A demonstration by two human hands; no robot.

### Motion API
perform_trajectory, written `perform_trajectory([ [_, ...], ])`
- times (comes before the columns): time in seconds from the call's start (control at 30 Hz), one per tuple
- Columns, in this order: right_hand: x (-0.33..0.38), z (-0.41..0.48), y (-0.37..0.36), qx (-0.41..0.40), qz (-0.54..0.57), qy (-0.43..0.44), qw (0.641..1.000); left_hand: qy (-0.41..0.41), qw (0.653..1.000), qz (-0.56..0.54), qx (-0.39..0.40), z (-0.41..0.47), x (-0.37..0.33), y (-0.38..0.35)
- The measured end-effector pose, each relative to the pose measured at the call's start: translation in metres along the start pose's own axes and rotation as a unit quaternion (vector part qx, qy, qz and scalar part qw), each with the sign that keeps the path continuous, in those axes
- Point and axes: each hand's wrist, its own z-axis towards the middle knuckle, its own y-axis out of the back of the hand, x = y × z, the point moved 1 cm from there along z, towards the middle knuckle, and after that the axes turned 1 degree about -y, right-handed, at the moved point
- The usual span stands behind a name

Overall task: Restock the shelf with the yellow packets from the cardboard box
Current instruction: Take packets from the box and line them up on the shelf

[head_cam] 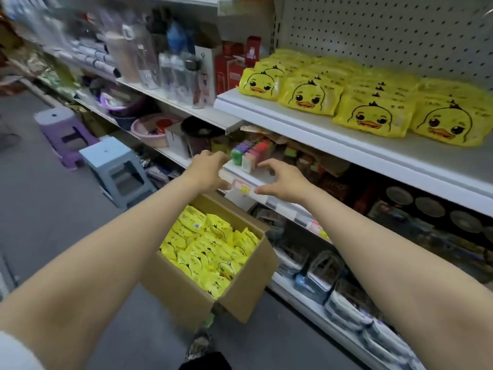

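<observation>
Your hands are both empty: left hand has its fingers loosely curled, right hand has them spread apart. They hover above one open brown cardboard box on the floor, likely set for the next grab. The yellow duck-face plastic packets inside are too many to count. The white metal shelf shows four front shelved packets, faces out for shoppers.

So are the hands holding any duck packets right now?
No. The left hand and right hand both hold nothing, reaching out above the box.
</observation>
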Motion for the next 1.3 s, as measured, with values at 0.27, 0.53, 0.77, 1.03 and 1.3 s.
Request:
perform_trajectory([
  [0.27,-0.012,0.101,-0.15,0.165,0.057,-0.142,0.974,0.024,0.988,-0.015,0.15,0.066,0.154,-0.072],
  [0.53,-0.065,0.112,-0.271,0.258,0.1,-0.337,0.9,0.025,0.934,-0.06,0.352,0.096,0.242,-0.183],
  [0.77,-0.102,0.102,-0.343,0.242,0.126,-0.443,0.854,0.06,0.883,-0.09,0.457,0.082,0.279,-0.277],
  [1.03,-0.118,0.098,-0.383,0.204,0.042,-0.471,0.857,0.117,0.872,-0.124,0.46,0.069,0.299,-0.318],
  [1.3,-0.131,0.094,-0.398,0.158,0.082,-0.499,0.848,0.129,0.877,-0.153,0.437,0.075,0.304,-0.324],
])
